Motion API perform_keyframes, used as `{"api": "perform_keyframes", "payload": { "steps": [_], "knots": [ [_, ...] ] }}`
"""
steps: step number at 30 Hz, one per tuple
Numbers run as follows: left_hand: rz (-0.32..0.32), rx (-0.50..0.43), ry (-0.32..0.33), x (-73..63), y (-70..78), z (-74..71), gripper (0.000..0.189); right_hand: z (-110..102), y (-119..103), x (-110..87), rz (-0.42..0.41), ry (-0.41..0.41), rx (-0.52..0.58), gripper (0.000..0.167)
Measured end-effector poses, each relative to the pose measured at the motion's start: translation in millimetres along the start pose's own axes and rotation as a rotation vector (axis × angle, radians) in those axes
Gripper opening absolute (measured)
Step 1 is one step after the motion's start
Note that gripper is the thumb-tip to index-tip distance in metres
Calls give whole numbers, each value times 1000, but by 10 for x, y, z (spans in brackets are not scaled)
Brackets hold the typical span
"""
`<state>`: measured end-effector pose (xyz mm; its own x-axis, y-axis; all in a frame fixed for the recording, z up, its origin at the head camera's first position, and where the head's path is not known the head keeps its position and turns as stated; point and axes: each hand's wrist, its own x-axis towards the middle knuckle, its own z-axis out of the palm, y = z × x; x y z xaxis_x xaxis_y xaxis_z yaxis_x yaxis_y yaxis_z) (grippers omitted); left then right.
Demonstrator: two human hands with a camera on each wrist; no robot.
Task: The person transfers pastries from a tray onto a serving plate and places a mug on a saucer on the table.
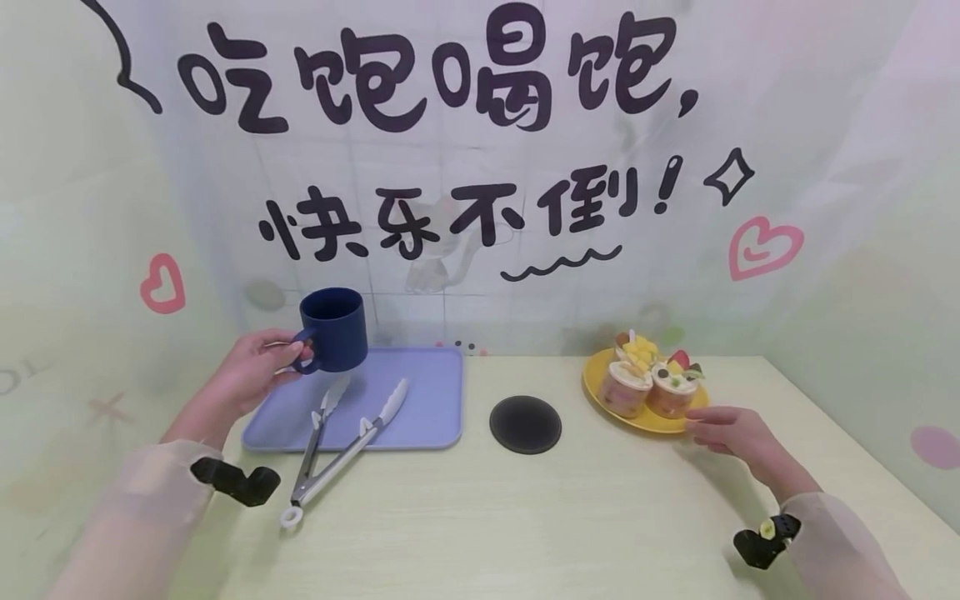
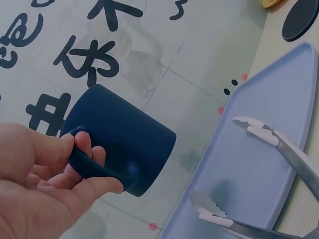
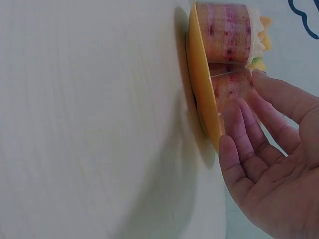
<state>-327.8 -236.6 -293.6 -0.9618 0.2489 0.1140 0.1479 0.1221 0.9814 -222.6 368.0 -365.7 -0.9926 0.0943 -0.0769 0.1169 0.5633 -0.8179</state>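
Observation:
In the head view, my left hand [image 1: 258,371] grips the handle of a dark blue mug [image 1: 343,333], holding it up above a lavender tray [image 1: 427,408]. The left wrist view shows fingers curled through the mug's handle [image 2: 97,169]. Below it, a pair of metal tongs [image 1: 341,462] with pale tips lies spread, partly on the tray. My right hand [image 1: 731,433] is at the near right edge of a yellow plate [image 1: 596,375] bearing several dessert cups [image 1: 626,387]. Its fingers [image 3: 239,124] are loosely bent; whether they touch the rim is unclear.
A round black coaster [image 1: 525,425] lies on the pale table [image 1: 525,517] between tray and plate. Behind the table hangs a translucent printed sheet [image 1: 480,308] with large black lettering. Similar sheeting encloses both sides.

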Motion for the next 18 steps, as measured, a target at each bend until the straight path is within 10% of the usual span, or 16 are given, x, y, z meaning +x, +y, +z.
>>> {"api": "perform_keyframes", "payload": {
  "steps": [18],
  "knots": [
    [41, -55, -48, -56, 24, 99, 10, 249, -353, 43, -171, -103, -13, 46]
  ]
}}
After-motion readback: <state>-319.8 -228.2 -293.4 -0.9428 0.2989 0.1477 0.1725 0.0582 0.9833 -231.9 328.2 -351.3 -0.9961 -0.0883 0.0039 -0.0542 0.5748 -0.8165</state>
